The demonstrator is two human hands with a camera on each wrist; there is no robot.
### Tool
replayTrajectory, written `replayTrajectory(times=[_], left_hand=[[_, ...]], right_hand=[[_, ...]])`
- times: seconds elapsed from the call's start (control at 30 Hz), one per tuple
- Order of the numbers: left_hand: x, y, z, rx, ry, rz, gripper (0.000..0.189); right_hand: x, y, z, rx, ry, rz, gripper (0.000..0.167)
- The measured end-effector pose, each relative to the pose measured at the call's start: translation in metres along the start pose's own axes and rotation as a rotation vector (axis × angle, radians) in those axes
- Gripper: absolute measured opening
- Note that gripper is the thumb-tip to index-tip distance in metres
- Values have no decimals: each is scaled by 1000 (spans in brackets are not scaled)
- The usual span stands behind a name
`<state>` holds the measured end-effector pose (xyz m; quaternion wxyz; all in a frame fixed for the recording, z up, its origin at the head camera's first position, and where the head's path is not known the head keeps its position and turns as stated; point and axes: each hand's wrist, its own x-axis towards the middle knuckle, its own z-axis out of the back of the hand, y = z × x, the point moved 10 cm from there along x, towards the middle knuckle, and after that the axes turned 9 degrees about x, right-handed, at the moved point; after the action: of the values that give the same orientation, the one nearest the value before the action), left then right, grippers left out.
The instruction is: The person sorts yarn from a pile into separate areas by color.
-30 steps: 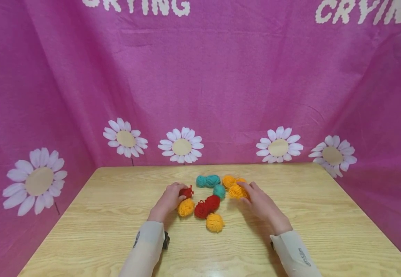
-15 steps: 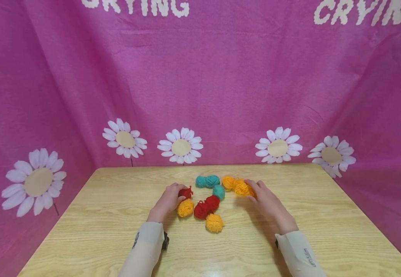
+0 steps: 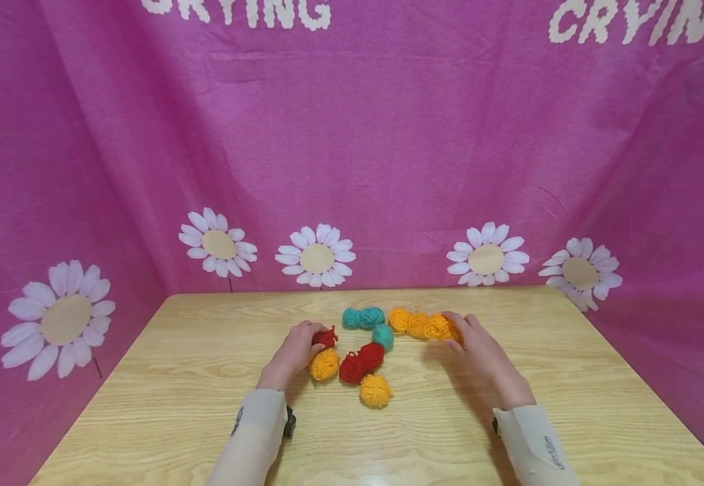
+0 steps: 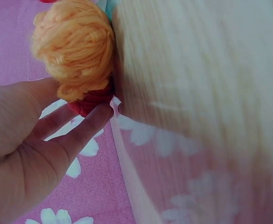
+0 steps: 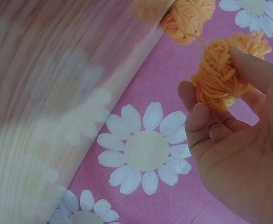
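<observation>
My left hand (image 3: 293,349) is on the left of the group, its thumb and fingers gripping a small red yarn ball (image 3: 326,337). An orange yarn ball (image 4: 75,44) sits against that red one and hides much of it in the left wrist view. On the other side, my right hand (image 3: 482,352) pinches an orange yarn ball (image 5: 220,74) between thumb and fingertips. A strand runs from it toward a neighbouring orange ball (image 5: 188,21). In the head view, the held ball is at the right end of a row of orange balls (image 3: 418,325), partly covered by my fingers.
Teal yarn balls (image 3: 372,318) lie at the back, left of the orange row, with another teal ball (image 3: 383,336) just in front. Two red balls (image 3: 371,356) and a single orange ball (image 3: 375,391) are nearer. A pink flowered cloth (image 3: 352,148) hangs behind the wooden table (image 3: 206,418).
My right hand has moved right with the orange yarn ball, and the orange balls beside it have spread into a longer row. The left hand stays in place on the red yarn ball.
</observation>
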<state>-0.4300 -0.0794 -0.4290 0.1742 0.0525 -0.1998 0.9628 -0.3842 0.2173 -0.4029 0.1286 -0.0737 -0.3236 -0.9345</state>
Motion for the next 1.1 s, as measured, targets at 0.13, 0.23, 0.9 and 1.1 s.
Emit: replayTrajectory(times=[0.13,0.23,0.9,1.1], left_hand=[[1,0,0,0,2,4,28],[1,0,0,1,-1,-2,28],[0,0,2,-5,-8,5,28],[-1,-1,1,-7,-8,2,29]], right_hand=[[0,-3,4,-7,-8,4,55],[0,-7,7,-11,-19,6,55],[-10,-36,26,4,-39,-56,55],[-14,-48,28,21,-22,-111,57]])
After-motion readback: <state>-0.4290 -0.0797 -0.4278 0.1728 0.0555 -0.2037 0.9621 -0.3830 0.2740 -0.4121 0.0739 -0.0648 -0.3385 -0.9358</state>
